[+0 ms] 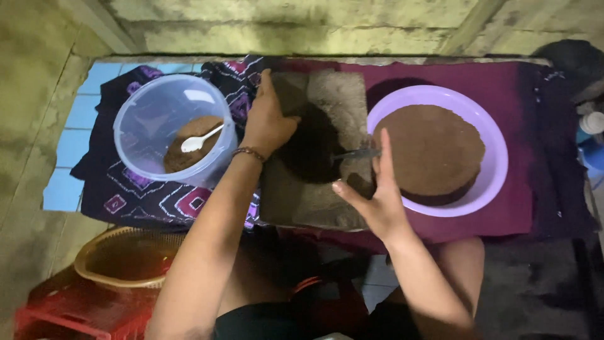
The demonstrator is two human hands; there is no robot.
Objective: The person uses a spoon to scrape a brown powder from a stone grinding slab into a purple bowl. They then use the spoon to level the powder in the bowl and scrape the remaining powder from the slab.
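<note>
1. Nearest my lens are two bare forearms rising from the bottom edge, over dark clothing and a red strip at the lap.
2. My left hand [267,123] lies on the upper left corner of the stone slab [314,208], fingers close together and extended, thumb spread toward the middle; it presses down and clasps nothing.
3. My right hand [372,195] stands edge-on at the slab's right side, fingers straight and together, thumb apart. A thin dark metal tool [355,153] runs from it toward the slab's centre; whether the fingers pinch it, I cannot tell.
4. That slab is one piece, roughly rectangular, grey-brown, rough-grained, with a dark round patch [311,148] in its middle. It sits on a maroon cloth [535,189], between two containers.
5. Left of it: one clear plastic tub [170,101] on a patterned dark cloth [135,195], holding brown powder [185,151] and one white spoon [200,140].
6. Right of it: one lilac basin [497,164] with one round brown cake [431,151] inside.
7. One woven basket [126,258] rests at lower left on one red stool [69,315].
</note>
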